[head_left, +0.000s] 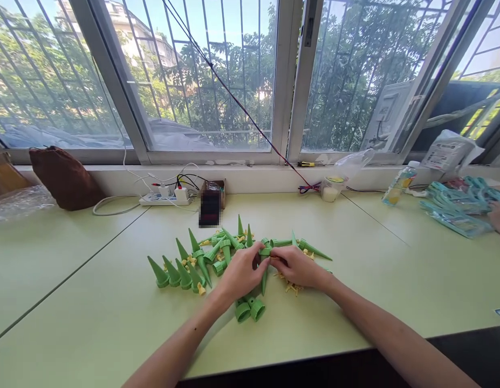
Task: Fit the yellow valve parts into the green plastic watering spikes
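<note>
My left hand (245,268) is closed around a green plastic cone spike (265,277), held with its tip pointing down and its wide collar up. Against that collar, my right hand (297,265) pinches with thumb and fingers; whatever is between them is too small to make out. Beyond the hands and to the left lies a group of green cone spikes (185,276), some upright and some on their sides. Small yellow plastic pieces (292,288) are scattered beneath my right hand, with more among the cones. Two green cones (257,309) lie below my left hand, hollow ends facing me.
A power strip (164,198) with cables and a small box (219,194) stand at the back. A plastic cup (330,189), a bottle (400,183) and turquoise packages (456,207) are to the right, where another person's hand (499,218) shows. A brown bag (66,178) sits back left.
</note>
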Motion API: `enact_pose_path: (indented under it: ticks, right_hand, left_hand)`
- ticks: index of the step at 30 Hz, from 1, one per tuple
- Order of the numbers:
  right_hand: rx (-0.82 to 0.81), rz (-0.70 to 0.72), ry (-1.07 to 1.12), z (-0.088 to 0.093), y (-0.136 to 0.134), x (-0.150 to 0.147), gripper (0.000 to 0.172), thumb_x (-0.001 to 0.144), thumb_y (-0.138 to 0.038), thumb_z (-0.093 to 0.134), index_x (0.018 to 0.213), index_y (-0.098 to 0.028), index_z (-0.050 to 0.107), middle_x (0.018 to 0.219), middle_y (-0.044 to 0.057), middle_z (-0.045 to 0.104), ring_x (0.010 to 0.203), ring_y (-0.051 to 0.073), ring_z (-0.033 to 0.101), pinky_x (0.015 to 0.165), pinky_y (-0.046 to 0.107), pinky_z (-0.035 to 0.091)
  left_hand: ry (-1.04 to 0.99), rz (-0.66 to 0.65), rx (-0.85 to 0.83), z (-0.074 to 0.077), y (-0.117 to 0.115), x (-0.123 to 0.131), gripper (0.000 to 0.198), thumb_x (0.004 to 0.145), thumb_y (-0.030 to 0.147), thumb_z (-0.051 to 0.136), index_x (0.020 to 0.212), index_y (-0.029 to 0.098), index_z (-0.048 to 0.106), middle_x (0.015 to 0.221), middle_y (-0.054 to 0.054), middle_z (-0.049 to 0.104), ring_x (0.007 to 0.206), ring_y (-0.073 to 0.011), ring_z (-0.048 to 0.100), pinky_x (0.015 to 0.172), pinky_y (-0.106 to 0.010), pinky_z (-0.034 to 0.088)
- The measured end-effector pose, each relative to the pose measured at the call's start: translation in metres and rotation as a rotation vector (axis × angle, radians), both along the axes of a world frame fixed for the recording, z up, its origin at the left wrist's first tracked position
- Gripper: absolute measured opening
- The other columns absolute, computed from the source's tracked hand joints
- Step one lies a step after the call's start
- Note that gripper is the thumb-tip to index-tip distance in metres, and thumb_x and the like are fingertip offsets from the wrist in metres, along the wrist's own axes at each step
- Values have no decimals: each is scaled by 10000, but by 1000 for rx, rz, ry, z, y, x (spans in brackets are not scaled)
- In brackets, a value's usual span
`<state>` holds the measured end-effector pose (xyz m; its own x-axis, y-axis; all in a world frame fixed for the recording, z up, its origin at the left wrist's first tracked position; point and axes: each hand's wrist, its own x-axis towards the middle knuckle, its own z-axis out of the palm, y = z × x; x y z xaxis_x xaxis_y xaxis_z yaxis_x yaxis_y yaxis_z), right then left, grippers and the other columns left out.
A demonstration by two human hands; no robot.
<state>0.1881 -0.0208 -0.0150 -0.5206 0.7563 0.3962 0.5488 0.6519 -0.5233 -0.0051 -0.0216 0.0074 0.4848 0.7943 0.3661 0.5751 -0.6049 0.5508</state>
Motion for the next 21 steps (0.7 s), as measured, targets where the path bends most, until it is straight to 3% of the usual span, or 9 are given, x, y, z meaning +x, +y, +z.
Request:
enact_pose_path:
  ticks: [8, 13, 21]
  right_hand:
    - [-13, -13, 101, 4, -5, 1, 241, 965, -196, 458, 725, -188, 459, 643, -37, 469, 577, 107, 383, 570, 235, 314]
    - [-150, -55, 265, 7, -8, 1, 122, 968, -251, 479, 865, -197, 517, 618, -44, 530, 527, 105, 428, 544, 231, 355]
    - [-318, -27, 455, 8, -10, -4, 216, 994, -376, 428, 856, -214, 468, 540, -67, 524, 417, 90, 412, 462, 218, 355]
  left_hand:
    - [-75, -8, 14, 0, -1, 1, 157, 895, 257, 538, 1026, 189, 591, 651, 23, 602, 585, -132, 531, 587, -236, 400]
    - [-178, 7, 28, -2, -1, 3, 132, 902, 276, 550, 987, 189, 599, 641, 35, 564, 578, -114, 475, 582, -221, 400]
    - [-250, -9, -3, -6, 0, 5, 174, 913, 306, 539, 1039, 191, 575, 626, 50, 524, 562, -104, 447, 554, -214, 384]
